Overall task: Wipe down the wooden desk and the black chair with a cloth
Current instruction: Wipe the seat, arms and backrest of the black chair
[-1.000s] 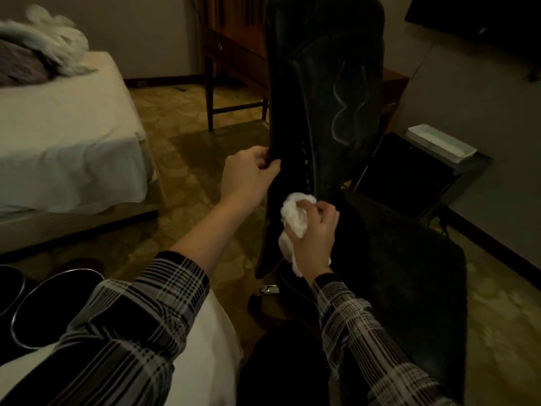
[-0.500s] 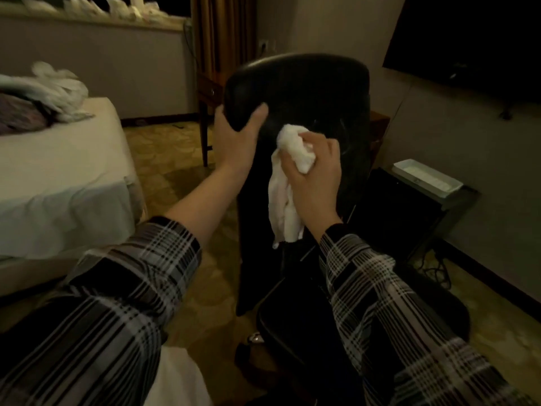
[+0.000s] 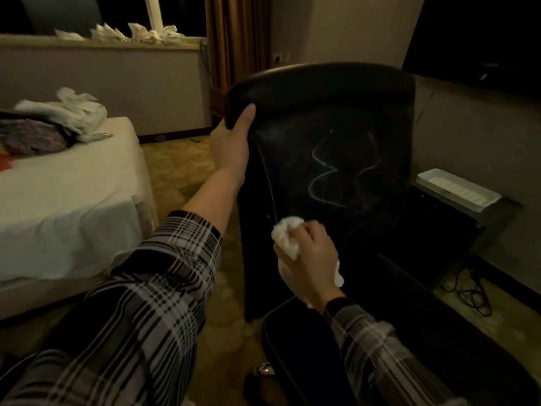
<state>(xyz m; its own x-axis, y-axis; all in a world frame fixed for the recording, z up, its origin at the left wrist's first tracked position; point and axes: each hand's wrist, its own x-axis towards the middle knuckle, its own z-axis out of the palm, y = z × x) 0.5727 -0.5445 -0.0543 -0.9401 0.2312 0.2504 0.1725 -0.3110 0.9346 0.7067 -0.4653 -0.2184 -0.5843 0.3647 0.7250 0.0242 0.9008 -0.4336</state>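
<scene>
The black chair [image 3: 336, 142] stood in the middle of the view, right of the bed [image 3: 64, 194], its backrest facing the person and carrying pale wavy marks across the middle. To do this pass well, I judged the wiping should run in overlapping strokes over those marks, with firm, even pressure while the backrest was braced against swivelling. The left hand [image 3: 231, 145] gripped the backrest's upper left edge, fingers curled round behind it and thumb lying on the front. Further right and lower, the right hand [image 3: 307, 253] was closed round a bunched white cloth [image 3: 288, 235], pressing it to the lower part of the backrest just below the marks. A white tray [image 3: 456, 189] sat on a dark stand at far right.
</scene>
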